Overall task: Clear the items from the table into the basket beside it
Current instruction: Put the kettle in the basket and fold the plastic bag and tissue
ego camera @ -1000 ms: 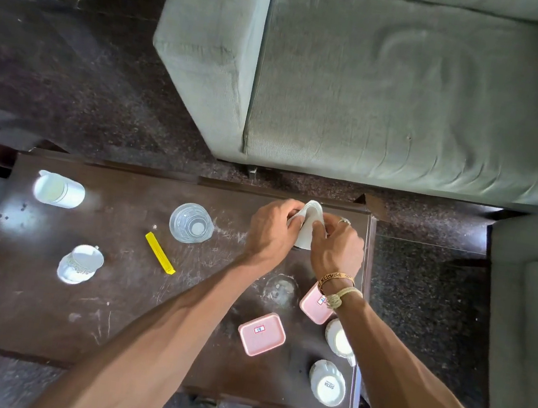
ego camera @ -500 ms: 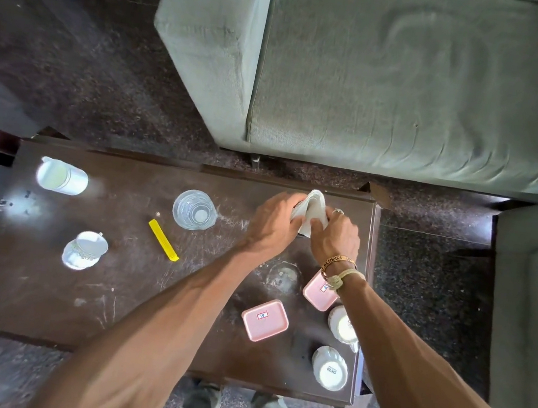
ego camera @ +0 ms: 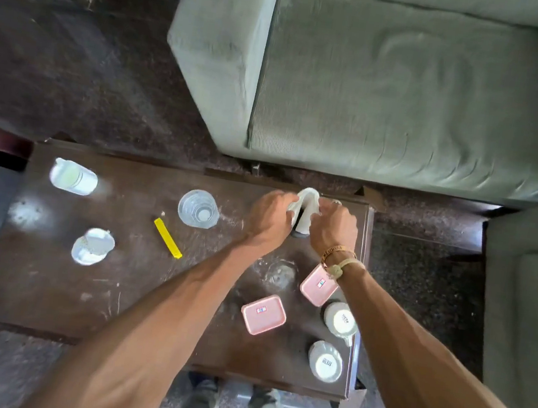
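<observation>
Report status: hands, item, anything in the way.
Left hand and right hand both grip cloth at far edge of table. Glass sits left, apart.

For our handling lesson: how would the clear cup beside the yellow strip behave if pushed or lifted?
The clear cup looks thin and empty, so probably light. Upright on the table, it would likely slide or tip if pushed. Squeezing might crumple it.

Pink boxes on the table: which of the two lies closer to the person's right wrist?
The tilted pink box, partly hidden under the wristbands of the right hand. The other pink box lies uncovered, nearer the person.
</observation>
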`<state>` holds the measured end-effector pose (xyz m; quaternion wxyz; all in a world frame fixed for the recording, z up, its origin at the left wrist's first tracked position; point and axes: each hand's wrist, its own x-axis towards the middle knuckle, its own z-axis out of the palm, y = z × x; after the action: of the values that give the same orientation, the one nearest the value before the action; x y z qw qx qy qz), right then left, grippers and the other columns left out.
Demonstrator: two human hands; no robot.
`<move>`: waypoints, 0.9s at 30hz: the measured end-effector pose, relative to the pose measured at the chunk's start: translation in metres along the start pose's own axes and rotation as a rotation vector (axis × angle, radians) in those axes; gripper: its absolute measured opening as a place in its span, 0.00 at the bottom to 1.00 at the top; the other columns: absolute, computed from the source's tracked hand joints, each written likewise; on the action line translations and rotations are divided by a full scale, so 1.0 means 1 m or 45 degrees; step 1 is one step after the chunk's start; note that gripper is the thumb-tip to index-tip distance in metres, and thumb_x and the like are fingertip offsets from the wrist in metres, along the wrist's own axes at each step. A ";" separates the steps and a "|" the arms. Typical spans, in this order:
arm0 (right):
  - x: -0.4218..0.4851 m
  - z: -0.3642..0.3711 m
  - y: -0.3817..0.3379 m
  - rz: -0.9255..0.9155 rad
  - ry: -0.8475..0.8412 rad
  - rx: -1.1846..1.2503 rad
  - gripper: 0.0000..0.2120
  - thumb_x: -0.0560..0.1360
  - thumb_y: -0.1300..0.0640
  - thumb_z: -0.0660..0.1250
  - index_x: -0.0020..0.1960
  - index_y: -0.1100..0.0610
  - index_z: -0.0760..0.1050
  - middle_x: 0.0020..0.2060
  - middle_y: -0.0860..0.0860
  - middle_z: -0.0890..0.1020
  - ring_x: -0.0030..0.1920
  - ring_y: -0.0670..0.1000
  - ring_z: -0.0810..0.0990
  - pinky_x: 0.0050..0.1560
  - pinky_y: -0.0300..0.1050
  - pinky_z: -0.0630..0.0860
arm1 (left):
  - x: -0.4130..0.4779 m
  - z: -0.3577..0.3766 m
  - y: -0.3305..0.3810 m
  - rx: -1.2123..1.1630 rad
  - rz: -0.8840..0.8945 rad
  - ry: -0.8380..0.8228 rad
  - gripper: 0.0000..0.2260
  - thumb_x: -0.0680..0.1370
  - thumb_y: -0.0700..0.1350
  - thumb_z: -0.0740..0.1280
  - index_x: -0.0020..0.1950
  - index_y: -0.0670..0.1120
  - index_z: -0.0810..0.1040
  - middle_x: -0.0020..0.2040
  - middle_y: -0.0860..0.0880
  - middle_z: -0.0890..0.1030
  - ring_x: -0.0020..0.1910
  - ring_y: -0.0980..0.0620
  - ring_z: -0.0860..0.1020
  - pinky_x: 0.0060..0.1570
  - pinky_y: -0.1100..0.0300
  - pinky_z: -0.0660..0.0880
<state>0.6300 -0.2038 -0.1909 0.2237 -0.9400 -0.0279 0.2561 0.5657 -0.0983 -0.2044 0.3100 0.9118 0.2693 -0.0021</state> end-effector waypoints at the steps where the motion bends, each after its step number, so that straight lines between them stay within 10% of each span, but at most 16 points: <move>1: 0.000 0.004 0.002 -0.019 0.003 -0.019 0.12 0.75 0.58 0.61 0.55 0.53 0.80 0.50 0.57 0.84 0.52 0.62 0.80 0.44 0.46 0.69 | 0.000 0.004 -0.002 0.013 0.007 -0.007 0.13 0.75 0.36 0.68 0.58 0.46 0.83 0.51 0.45 0.84 0.50 0.44 0.81 0.46 0.57 0.76; 6: -0.004 0.019 0.012 -0.088 0.055 -0.083 0.20 0.76 0.62 0.59 0.61 0.47 0.80 0.51 0.56 0.84 0.52 0.61 0.80 0.50 0.49 0.76 | -0.006 0.013 -0.010 0.015 0.096 -0.047 0.14 0.71 0.33 0.71 0.54 0.44 0.83 0.48 0.43 0.85 0.42 0.43 0.82 0.30 0.61 0.71; 18: -0.002 0.001 -0.001 -0.042 0.095 0.119 0.09 0.73 0.55 0.65 0.51 0.54 0.79 0.46 0.56 0.84 0.49 0.62 0.81 0.43 0.46 0.71 | -0.001 -0.004 0.000 -0.047 0.029 -0.039 0.23 0.77 0.43 0.69 0.72 0.44 0.71 0.67 0.44 0.76 0.67 0.45 0.72 0.68 0.53 0.69; 27: 0.005 0.021 0.009 -0.024 0.100 0.024 0.16 0.76 0.57 0.63 0.60 0.47 0.80 0.51 0.55 0.84 0.53 0.61 0.80 0.46 0.47 0.72 | -0.003 0.006 0.007 -0.036 -0.105 -0.103 0.13 0.75 0.39 0.68 0.58 0.49 0.81 0.48 0.46 0.85 0.41 0.46 0.80 0.35 0.60 0.68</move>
<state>0.6235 -0.2029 -0.2129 0.2358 -0.9469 -0.0254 0.2170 0.5677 -0.1075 -0.2044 0.3332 0.8946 0.2940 -0.0481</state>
